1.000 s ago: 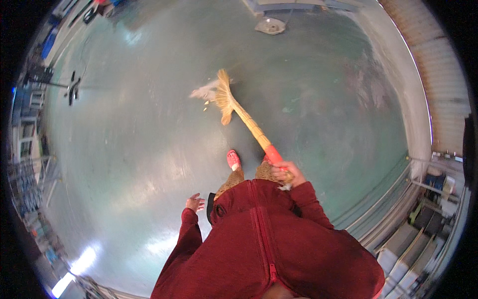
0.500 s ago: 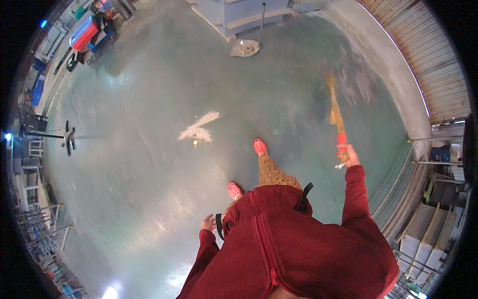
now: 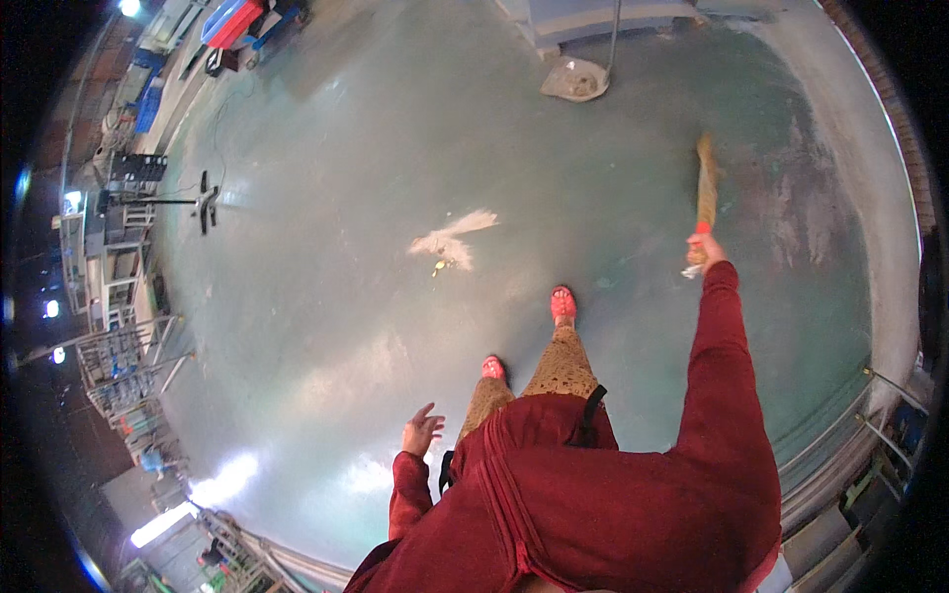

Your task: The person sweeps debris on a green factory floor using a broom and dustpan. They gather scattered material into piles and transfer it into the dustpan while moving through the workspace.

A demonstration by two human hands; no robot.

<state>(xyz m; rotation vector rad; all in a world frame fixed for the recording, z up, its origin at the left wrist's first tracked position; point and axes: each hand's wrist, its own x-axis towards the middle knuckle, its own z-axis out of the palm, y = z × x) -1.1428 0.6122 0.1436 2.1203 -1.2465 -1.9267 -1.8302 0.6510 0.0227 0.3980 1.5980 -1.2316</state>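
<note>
My right hand (image 3: 706,249) is closed round the red grip of a short straw broom (image 3: 707,193). The broom points away from me, with its yellow-brown bristles low over the floor at the right; blur hides whether they touch it. My left hand (image 3: 422,432) hangs beside my left hip with its fingers apart, holding nothing. Ahead and left of my feet lies a pale, fan-shaped patch of what looks like debris (image 3: 450,244), with a small yellow bit (image 3: 440,267) at its near edge. Farther off stands a pale dustpan (image 3: 576,81) with a long upright handle.
A blue-grey block or base (image 3: 603,22) stands behind the dustpan. To the left are a black stand foot (image 3: 206,203) with a cable, metal racks (image 3: 121,351), and a red and blue bin (image 3: 233,22) farther off. A low concrete kerb (image 3: 870,168) curves along the right.
My right arm has stretched farther forward with the broom. The left hand has risen slightly and its fingers have spread. My view has turned, so the floor and things around have shifted.
</note>
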